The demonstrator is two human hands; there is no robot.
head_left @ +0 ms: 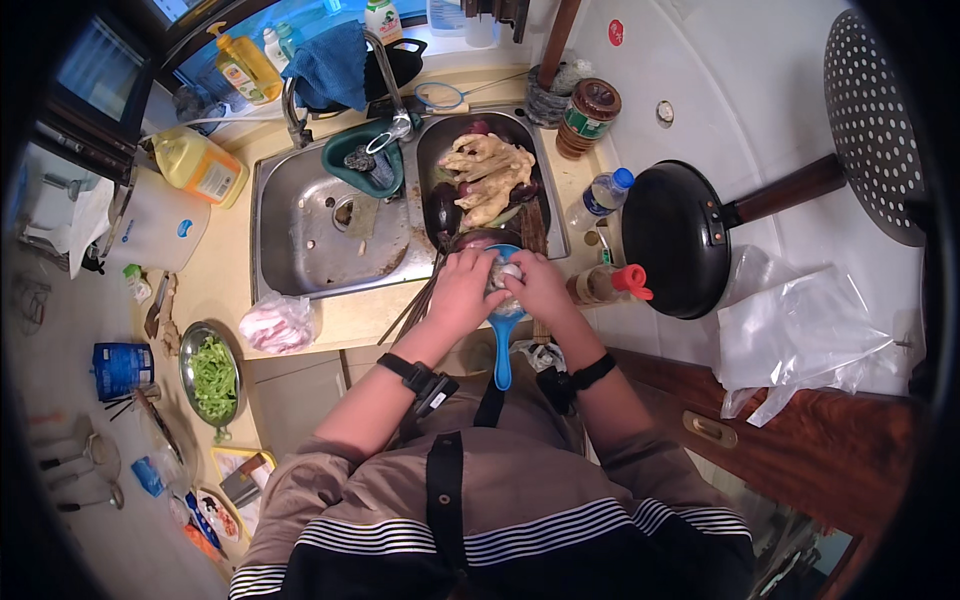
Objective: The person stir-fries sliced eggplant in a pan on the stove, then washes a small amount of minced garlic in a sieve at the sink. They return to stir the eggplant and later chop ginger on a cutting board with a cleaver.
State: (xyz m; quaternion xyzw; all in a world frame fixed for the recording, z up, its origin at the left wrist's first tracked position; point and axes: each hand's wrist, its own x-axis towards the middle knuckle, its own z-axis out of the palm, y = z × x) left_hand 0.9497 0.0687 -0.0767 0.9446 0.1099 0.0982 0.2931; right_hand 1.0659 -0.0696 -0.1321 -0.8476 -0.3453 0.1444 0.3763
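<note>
Both hands meet at the front edge of the sink, over a small blue plastic ladle (503, 349) whose handle points toward me. Whitish lumps (504, 279) resembling peeled garlic lie in its bowl, partly hidden by fingers. My left hand (463, 289) curls over the left side of the bowl, its thumb and fingertips on the lumps. My right hand (541, 289) pinches a pale lump (513, 270) between thumb and fingers. Thin brown sticks (409, 307) stick out beneath my left wrist. Behind the hands, the right sink basin (556, 225) holds eggplants (445, 208) and a knobbly pale-yellow food (491, 176).
The left basin (289, 255) holds a green strainer (337, 161) and scraps. Bagged meat (277, 324) and a bowl of sliced green vegetables (212, 375) are at left. A red-capped bottle (600, 285), water bottle (600, 199) and hanging black pan (667, 240) are at right.
</note>
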